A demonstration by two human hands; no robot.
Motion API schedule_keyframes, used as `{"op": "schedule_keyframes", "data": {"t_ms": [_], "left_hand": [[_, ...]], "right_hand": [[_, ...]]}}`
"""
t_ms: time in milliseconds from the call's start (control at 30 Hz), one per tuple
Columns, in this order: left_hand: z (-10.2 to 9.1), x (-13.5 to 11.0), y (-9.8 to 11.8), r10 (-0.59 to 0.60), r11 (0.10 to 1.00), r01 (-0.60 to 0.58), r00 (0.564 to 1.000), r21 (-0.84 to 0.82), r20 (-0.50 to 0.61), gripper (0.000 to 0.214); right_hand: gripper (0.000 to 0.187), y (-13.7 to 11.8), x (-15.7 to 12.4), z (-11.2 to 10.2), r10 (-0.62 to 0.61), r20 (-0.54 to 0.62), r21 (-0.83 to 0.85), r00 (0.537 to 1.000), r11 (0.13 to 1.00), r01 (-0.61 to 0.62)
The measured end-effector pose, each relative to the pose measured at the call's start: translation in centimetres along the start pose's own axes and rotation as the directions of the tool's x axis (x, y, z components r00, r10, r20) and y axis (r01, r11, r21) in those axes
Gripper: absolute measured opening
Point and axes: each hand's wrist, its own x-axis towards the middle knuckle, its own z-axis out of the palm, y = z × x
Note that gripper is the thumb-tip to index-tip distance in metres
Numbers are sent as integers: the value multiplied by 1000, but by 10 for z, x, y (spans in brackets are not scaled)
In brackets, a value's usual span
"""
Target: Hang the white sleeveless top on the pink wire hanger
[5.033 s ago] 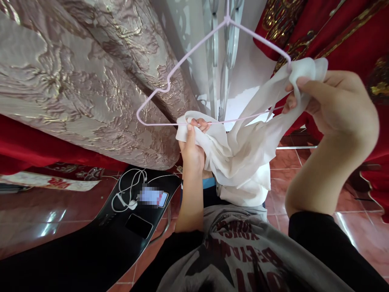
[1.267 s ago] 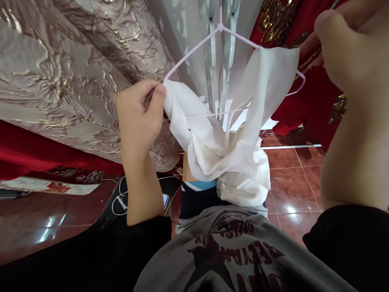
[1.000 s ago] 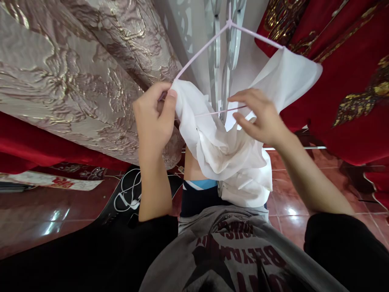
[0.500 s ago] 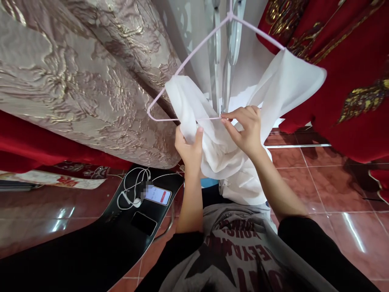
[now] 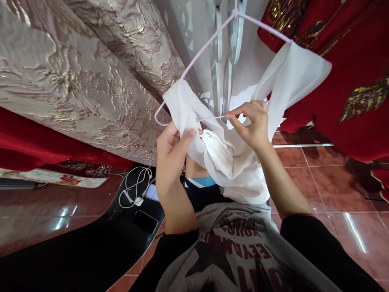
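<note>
A pale pink clothes hanger [image 5: 206, 45] hangs in front of me, with a sheer white garment [image 5: 291, 79] draped over both of its arms and bunched down to my lap. My left hand [image 5: 173, 150] is closed on the garment's left part, thumb in front and fingers partly hidden behind the cloth. With thumb and forefinger, my right hand [image 5: 251, 121] pinches the hanger's thin bottom bar near its middle. The hanger's lower left corner sticks out past the fabric.
On the left, a black lounge seat [image 5: 91, 239] holds white earphones [image 5: 133, 188], a lit phone [image 5: 152, 192] and a dark phone [image 5: 145, 221]. A gold-patterned fabric [image 5: 91, 81] hangs at the left, red embroidered cloth [image 5: 340, 101] at the right. Reddish tiles [image 5: 304, 178] cover the floor.
My left hand has shifted left and turned, drawing the cloth's left part over the bar. The hanger has moved slightly right and up; my right hand keeps its pinch on the bar.
</note>
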Motion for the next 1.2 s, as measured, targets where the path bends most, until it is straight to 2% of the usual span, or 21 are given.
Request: {"op": "schedule_keyframes", "data": {"t_ms": [100,200,267,333,400,433,533,667,767,800,833,867,900,933,967,1000,1033,1067,1133,1200], "left_hand": [[-7,19,17,45,994,-46,999,-97,-18,28],[-22,40,14,55,983,-66,996,-170,-69,37],[-35,49,-2,94,976,-127,979,-180,-181,45],[-46,48,-24,117,960,-189,942,-206,-315,47],[-50,41,-48,57,946,-171,925,-277,-375,45],[-48,36,-58,17,940,-140,930,-310,-368,43],[-29,22,-74,-71,937,-21,965,-348,-251,43],[15,13,-66,-121,915,72,988,-398,-101,52],[37,13,-56,-79,872,-5,985,-489,-152,43],[40,14,-54,-55,865,-44,982,-499,-182,42],[42,15,-53,-33,863,-76,978,-499,-207,41],[42,16,-53,-18,865,-95,975,-493,-220,41],[42,17,-54,-11,868,-101,975,-486,-223,40],[40,18,-55,-6,873,-104,975,-477,-222,39],[39,19,-56,-2,878,-102,976,-469,-216,37],[38,20,-58,-1,882,-98,978,-461,-209,35],[38,20,-58,1,885,-98,978,-456,-207,34],[38,19,-59,4,884,-100,978,-456,-207,33],[41,18,-60,7,880,-106,977,-462,-211,34],[45,15,-61,19,881,-122,975,-457,-223,36]], "right_hand": [[44,2,2,-2,3,13,37,1000,999,-3],[46,4,3,-2,-1,-1,47,1000,999,1],[47,5,3,-1,-8,-6,41,1000,999,8],[47,5,3,-1,-4,7,33,1000,999,4],[48,5,2,0,8,23,29,1000,1000,-9],[49,5,2,1,14,28,27,1000,1000,-15],[50,4,2,5,20,12,21,1000,1000,-20],[39,-6,0,6,-14,43,28,999,1000,13],[28,-20,-7,-1,-85,83,95,993,992,77],[27,-24,-11,-4,-98,62,122,993,988,90],[26,-25,-15,-8,-98,-1,141,995,985,97],[25,-25,-19,-12,-80,-122,147,989,984,98],[25,-21,-23,-17,-44,-282,136,959,987,85],[25,-15,-26,-22,7,-445,114,895,992,49],[29,-5,-27,-27,59,-581,97,812,995,-3],[39,7,-27,-31,109,-658,95,745,994,-61],[53,21,-26,-35,162,-667,118,727,987,-112],[70,34,-24,-38,217,-616,164,757,976,-146],[91,55,-20,-40,282,-419,278,863,945,-174],[85,62,-18,-38,299,-265,298,917,930,-217]]}}
